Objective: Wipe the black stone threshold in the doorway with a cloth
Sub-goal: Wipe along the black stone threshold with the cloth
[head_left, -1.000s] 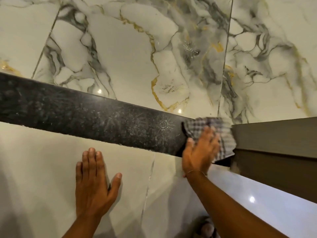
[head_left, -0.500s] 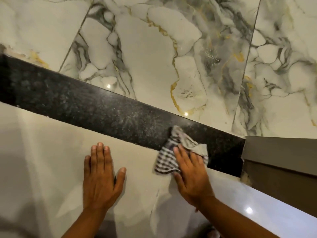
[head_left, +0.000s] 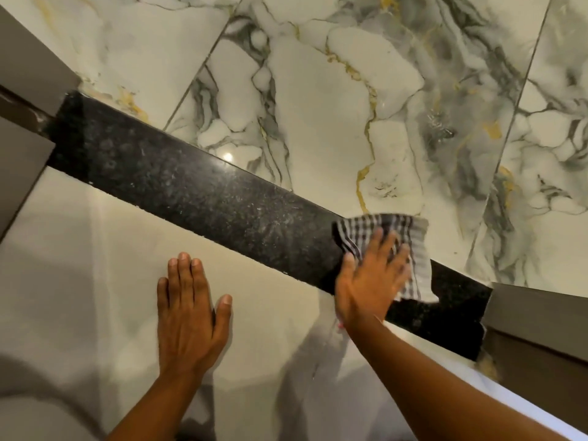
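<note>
A speckled black stone threshold runs diagonally from upper left to lower right between two floors. A grey-and-white checked cloth lies on its right part, spreading over the far edge onto the marble. My right hand presses flat on the cloth, fingers spread and slightly blurred. My left hand rests palm down on the plain cream floor tile just in front of the threshold, holding nothing.
White marble floor with grey and gold veins lies beyond the threshold. Brown door-frame posts stand at both ends: one at the left, one at the right. Cream tile fills the near side.
My right hand has slid the cloth from the near edge of the threshold up and across it to the far edge. The left hand stays planted; the view has shifted left.
</note>
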